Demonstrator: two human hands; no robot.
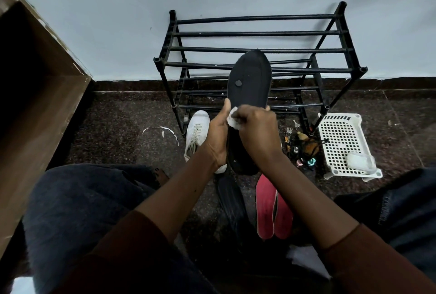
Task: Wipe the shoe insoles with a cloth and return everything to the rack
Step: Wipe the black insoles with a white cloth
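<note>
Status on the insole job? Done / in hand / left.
Done: can't tell; the red insoles lie on the floor, wiped or not unclear.
In hand: left hand holds the black insole, right hand presses the white cloth on it.
Left: the rack is bare; white shoe and insoles must go back.

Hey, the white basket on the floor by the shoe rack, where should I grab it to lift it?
Take the white basket by its bare near-left rim, coming from above on the rack side. It sits flat with the rim exposed all round; a clear container lies in its near-right corner, and keys and small items crowd the floor to its left, so probably lift it level.
</note>
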